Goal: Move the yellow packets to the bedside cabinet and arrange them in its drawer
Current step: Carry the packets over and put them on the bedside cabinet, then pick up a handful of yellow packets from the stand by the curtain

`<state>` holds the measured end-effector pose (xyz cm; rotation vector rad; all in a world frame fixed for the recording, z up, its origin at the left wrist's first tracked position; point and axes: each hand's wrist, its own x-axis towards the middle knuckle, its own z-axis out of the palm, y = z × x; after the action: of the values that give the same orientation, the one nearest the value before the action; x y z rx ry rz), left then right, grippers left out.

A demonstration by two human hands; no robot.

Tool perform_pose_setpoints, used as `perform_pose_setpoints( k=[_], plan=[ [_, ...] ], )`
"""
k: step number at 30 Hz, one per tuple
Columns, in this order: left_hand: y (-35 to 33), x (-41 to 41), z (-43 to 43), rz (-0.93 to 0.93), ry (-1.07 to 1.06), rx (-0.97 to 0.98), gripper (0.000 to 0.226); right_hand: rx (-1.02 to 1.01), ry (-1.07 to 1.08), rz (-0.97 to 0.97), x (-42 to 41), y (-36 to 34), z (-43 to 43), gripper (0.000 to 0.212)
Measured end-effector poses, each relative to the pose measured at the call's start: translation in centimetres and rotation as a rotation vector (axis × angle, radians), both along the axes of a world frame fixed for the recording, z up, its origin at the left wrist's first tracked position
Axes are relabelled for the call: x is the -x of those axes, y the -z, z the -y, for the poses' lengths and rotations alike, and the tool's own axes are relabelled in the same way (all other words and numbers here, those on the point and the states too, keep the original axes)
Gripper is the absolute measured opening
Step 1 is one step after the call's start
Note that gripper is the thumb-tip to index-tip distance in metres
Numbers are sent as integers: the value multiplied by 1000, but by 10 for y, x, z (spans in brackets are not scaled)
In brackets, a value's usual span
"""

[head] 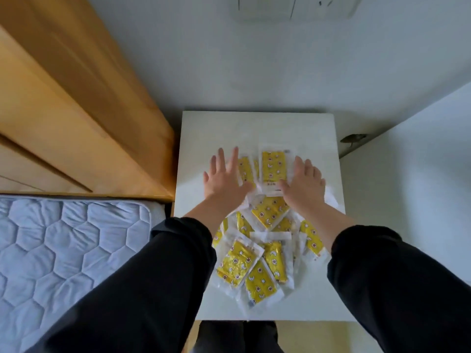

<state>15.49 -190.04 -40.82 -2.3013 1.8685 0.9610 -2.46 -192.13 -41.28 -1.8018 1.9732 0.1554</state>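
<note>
Here, nearest you, your black sleeves [153,289] reach over a white desk [204,138] beside the bed [63,245]. The yellow packets [257,263] lie in a loose, overlapping pile on the desk top. Farther on, your left hand [225,178] and right hand [304,183] rest flat, fingers straight, palms down, on the pile's far end, flanking one far packet [274,169]. Beyond stands the pale wall [229,72].

Both black-sleeved arms [158,271] stretch toward twelve o'clock. The bare left hand [225,178] lies palm down, fingers straight and spread; the bare right hand [304,180], at its three o'clock, does likewise.
</note>
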Motion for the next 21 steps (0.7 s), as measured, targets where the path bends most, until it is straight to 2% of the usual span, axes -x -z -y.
perform_pose_setpoints(
  k=[3,7,11,14,21],
  plan=[
    [19,6,-5,126,195,-39,73,-86,-59,-31,-1,12,-4,68],
    [30,9,-11,202,215,15,70,-94,-70,-39,-1,13,-3,68],
    [32,9,-11,173,205,67,70,-90,-50,4,-2,12,-1,69],
    [25,8,-11,135,187,86,68,-13,-23,63,-2,3,-5,69],
    [-23,4,-34,36,125,168,58,108,-17,110,-9,-47,-33,63]
  ],
)
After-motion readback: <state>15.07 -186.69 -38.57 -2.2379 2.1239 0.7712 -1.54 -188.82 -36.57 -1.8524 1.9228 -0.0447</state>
